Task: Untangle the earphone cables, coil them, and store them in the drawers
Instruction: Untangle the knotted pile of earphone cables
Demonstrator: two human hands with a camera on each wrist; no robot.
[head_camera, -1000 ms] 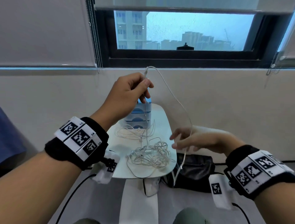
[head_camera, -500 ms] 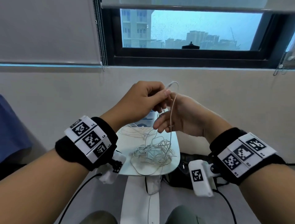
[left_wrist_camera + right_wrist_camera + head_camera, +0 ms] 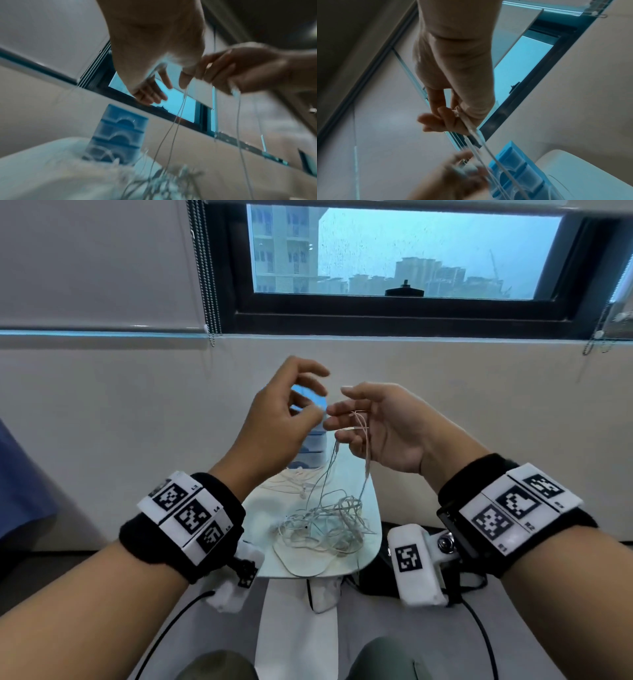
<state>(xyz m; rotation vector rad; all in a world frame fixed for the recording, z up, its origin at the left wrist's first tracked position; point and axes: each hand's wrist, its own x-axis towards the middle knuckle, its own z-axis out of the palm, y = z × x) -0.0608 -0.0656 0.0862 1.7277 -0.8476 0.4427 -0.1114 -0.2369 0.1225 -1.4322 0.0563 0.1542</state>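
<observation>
White cable hangs from right hand.

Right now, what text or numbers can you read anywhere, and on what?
"L4": left wristband, beside its middle marker.
"R2": right wristband, faint.
Other small labels on both bands: too blurred to read.
Square markers: patterns only, no words.
Blue drawers: no text visible.
</observation>
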